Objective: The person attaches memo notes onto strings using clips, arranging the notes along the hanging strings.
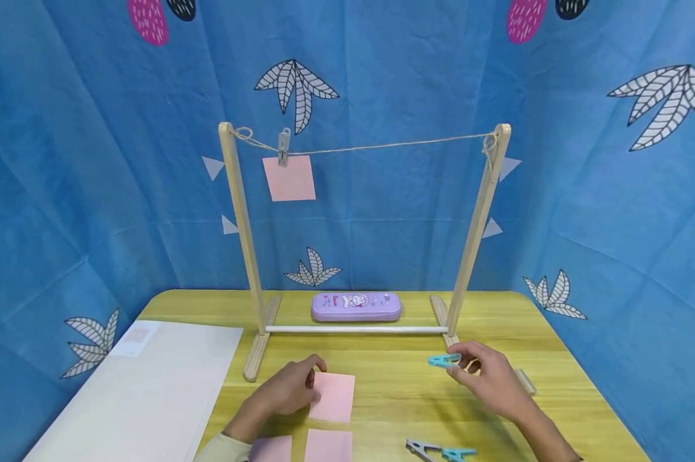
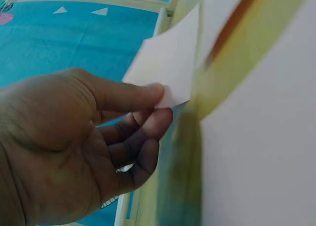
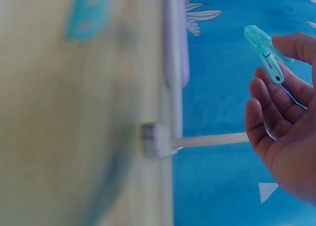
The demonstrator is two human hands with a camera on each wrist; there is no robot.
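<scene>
My left hand (image 1: pixel 292 387) pinches a square pink paper (image 1: pixel 334 398) by its left edge, between thumb and index finger. In the left wrist view that paper (image 2: pixel 165 58) is lifted at a slant and looks nearly white. Over the table's right half, my right hand (image 1: pixel 491 375) holds a turquoise clothespin (image 1: pixel 444 360) between thumb and fingers. The right wrist view shows the clothespin (image 3: pixel 266 53) with its handles in the grip. Another pink square (image 1: pixel 289 178) hangs from the string (image 1: pixel 382 147) by a grey clothespin (image 1: pixel 283 147) near the left post.
Two more pink squares, one (image 1: pixel 328 446) in front of my left hand, lie at the near edge. A grey clothespin (image 1: pixel 421 449) and a turquoise one (image 1: pixel 458 454) lie nearby. The wooden frame (image 1: pixel 475 237) stands before a purple pencil case (image 1: pixel 355 307). White board (image 1: pixel 145 391) covers the left side.
</scene>
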